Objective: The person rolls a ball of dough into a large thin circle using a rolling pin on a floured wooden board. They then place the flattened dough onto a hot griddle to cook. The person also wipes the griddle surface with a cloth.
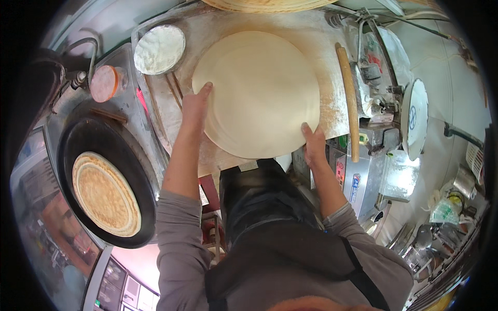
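Observation:
A large round sheet of rolled dough (259, 93) lies over a floury wooden board (332, 111), its near edge reaching past the board's front. My left hand (196, 106) grips its left rim, thumb on top and fingers hidden beneath. At the lower right rim my right hand (314, 145) pinches the edge in the same way, thumb uppermost. Beside the dough, along the board's right side, rests a wooden rolling pin (348, 101). A bowl of white flour (160, 50) stands at the board's far left corner.
To the left, a browned flatbread (106, 194) sits in a wide black pan (140, 181). An orange-lidded jar (105, 84) stands behind it. Another large flatbread (270, 4) shows at the far edge. On the right are a metal machine (363, 171) and a white round dish (415, 119).

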The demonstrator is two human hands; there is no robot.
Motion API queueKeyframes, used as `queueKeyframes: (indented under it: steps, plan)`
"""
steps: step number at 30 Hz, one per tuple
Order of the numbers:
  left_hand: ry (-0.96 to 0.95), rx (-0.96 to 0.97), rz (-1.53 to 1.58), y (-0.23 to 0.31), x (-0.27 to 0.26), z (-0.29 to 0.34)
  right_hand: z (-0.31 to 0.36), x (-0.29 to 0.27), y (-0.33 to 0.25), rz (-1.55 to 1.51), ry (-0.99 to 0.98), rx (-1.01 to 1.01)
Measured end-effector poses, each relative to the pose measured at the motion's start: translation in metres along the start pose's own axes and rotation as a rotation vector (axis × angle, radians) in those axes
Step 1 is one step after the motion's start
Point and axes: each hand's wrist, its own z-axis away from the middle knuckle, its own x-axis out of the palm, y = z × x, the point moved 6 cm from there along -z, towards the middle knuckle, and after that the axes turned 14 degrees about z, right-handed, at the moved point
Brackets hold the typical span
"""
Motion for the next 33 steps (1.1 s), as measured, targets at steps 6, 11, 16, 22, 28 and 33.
queueKeyframes:
  steps: [6, 11, 16, 22, 28, 33]
  plan:
    - [0.324, 0.127, 0.427, -0.080, 0.014, 0.115, -0.113, 0.009, -0.119, 0.517, -0.073, -0.498]
    - [0.084, -0.056, 1.088, -0.131, 0.024, 0.113, -0.129, -0.030, -0.144, 0.820, -0.074, -0.816]
    - [0.161, -0.238, 1.149, -0.173, 0.076, 0.145, -0.132, 0.047, -0.159, 1.258, -0.440, -1.319]
    - [-0.226, -0.210, 1.245, -0.214, 0.151, 0.164, -0.171, 0.106, -0.181, 1.224, -0.461, -1.746]
    - [-0.169, -0.370, 1.160, -0.198, 0.158, 0.154, -0.134, 0.036, -0.131, 1.333, -0.286, -1.282]
    - [-0.234, -0.287, 1.147, -0.207, 0.169, 0.147, -0.087, 0.001, -0.056, 1.247, -0.048, -0.948]
